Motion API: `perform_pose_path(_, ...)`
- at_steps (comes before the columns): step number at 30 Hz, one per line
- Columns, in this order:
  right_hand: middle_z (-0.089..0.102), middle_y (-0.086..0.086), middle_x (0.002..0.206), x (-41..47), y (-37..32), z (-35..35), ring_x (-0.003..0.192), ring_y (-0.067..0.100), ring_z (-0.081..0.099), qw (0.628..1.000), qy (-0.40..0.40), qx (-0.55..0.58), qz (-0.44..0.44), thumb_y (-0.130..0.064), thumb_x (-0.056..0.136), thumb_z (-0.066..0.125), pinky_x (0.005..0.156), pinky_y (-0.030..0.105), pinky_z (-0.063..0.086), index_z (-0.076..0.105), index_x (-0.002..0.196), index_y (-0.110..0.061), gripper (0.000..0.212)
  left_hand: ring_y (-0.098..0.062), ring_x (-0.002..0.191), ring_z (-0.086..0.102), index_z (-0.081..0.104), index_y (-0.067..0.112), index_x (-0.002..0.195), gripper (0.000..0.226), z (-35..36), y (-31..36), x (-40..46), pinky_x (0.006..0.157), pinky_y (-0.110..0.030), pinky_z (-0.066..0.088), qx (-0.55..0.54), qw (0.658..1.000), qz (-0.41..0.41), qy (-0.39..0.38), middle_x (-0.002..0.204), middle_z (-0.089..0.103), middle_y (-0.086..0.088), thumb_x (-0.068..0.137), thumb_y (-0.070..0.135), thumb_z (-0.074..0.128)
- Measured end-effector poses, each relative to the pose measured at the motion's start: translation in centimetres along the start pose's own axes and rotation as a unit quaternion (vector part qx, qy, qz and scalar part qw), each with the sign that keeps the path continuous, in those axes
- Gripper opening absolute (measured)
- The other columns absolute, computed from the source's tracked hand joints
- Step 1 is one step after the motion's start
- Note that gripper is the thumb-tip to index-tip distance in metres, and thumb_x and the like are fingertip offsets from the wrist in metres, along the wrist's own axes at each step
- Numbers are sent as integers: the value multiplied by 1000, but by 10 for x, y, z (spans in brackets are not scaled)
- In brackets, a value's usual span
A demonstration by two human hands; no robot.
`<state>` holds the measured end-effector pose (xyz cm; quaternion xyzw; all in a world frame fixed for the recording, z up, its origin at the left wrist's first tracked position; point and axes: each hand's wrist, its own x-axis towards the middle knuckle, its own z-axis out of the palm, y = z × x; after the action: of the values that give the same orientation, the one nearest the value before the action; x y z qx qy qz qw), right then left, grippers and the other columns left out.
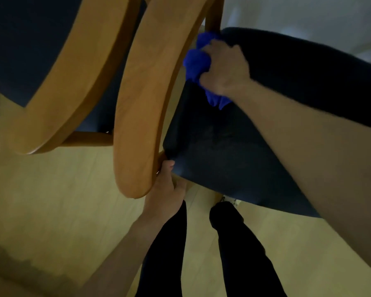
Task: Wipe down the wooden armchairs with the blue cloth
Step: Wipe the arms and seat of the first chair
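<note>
1. At the far left stands a second armchair: a broad, curved armrest of smooth honey-coloured wood with a rounded end, beside a dark navy upholstered seat.
2. Just right of it, the nearer armchair's armrest is the same flat, bowed plank of pale wood, its grain faintly visible, ending in a rounded tip.
3. The left hand grips under that rounded tip, fingers curled round the wooden edge where it meets the front of the seat.
4. The seat cushion is dark blue fabric with a soft, slightly dimpled surface and a rounded front edge; the padded backrest curves above it.
5. The blue cloth, bright and bunched into soft folds, is held against the inner side of the armrest near its rear wooden post.
6. The right hand clenches the cloth tightly, knuckles up.
7. Below, black-trousered legs stand on a pale wood-look floor.
</note>
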<state>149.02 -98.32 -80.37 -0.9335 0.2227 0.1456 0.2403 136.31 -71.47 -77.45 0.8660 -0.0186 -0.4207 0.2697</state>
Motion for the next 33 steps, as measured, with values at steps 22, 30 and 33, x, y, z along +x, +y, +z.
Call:
perform_pose_path(22,34,-3,156,-127,7,51,109,35,44,981,-76,-60,-169,-22,76,61,89,43,40,50,137,-32,63,-23,98,54,54,25,111,29,0,-15,-10,78,-33,41,128,991,-13,48,110,56,0,88,9,47)
perform_pose_path(30,49,-19,142,-216,61,45,100,-4,46,950,-228,155,-147,-1,69,54,97,14,32,68,117,-38,62,-26,112,53,41,21,135,45,9,-11,-6,82,-30,38,122,992,-6,11,126,53,-6,91,17,51)
perform_pose_path(33,55,-9,137,-185,81,12,121,1,53,939,-32,338,47,3,79,57,103,8,32,62,122,-37,60,-23,115,51,42,17,132,44,19,1,0,88,-32,41,114,993,39,10,129,49,-6,90,15,54)
